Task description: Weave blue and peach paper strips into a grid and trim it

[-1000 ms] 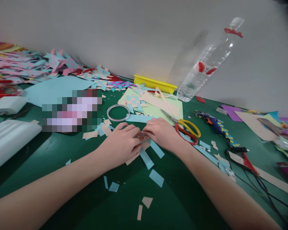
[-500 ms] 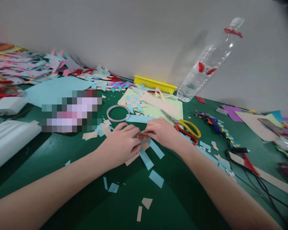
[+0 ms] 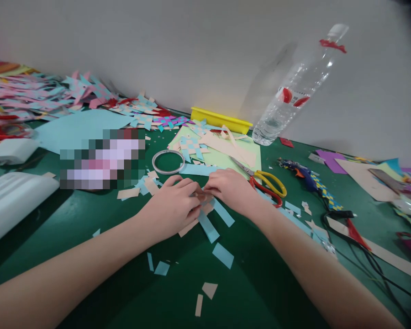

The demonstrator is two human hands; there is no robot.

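Observation:
Both hands meet at a small woven piece of blue and peach paper strips point(image 3: 208, 225) on the green table. My left hand point(image 3: 174, 205) is closed on its left side, with the fingers bent over it. From the right, my right hand point(image 3: 229, 189) pinches the upper edge, thumb and fingers together. Blue and peach strip ends stick out below the fingers; the middle of the weave is largely hidden. Just beyond the hands lies a roll of tape point(image 3: 168, 172). Scissors point(image 3: 260, 179) with yellow and red handles rest open-bladed beside my right hand.
Paper scraps point(image 3: 222, 255) are scattered on the table point(image 3: 123, 283). A clear bottle point(image 3: 287, 98) leans on the wall near a yellow tray point(image 3: 222, 121). Finished-looking woven pieces point(image 3: 192, 147) lie on green paper. A blurred-out rectangle point(image 3: 106, 160) and white box point(image 3: 17, 201) are left; cables point(image 3: 366, 256) right.
Almost nothing differs. Both hands stay at the woven paper piece, with only a very slight shift of the fingers.

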